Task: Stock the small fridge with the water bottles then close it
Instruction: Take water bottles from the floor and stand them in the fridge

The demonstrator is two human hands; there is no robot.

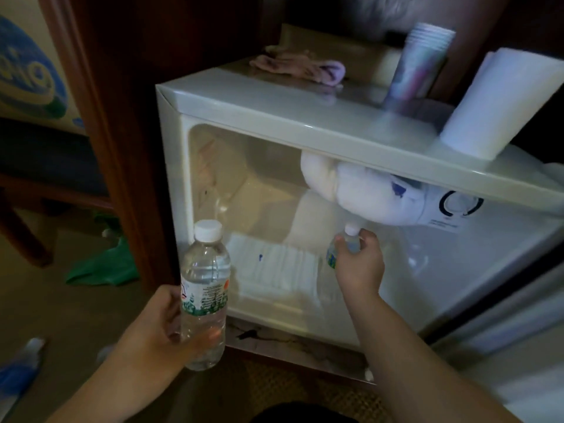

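Observation:
The small white fridge (pixel 274 117) stands open, its inside lit. My left hand (pixel 158 325) grips a clear water bottle (pixel 206 270) with a white cap, upright, just outside the fridge's lower left corner. My right hand (pixel 361 264) reaches inside the fridge and grips a second water bottle (pixel 351 239) near its neck, over the fridge floor. A thick lump of white frost (pixel 351 187) hangs from the freezer part at the top right, just above that bottle.
On the fridge top stand a stack of paper cups (pixel 418 62), a white paper roll (pixel 500 99) and a pink cloth (pixel 299 68). The fridge door (pixel 494 325) is swung out at right. Dark wooden cabinet wall (pixel 128 148) at left; green bag (pixel 103 267) on the floor.

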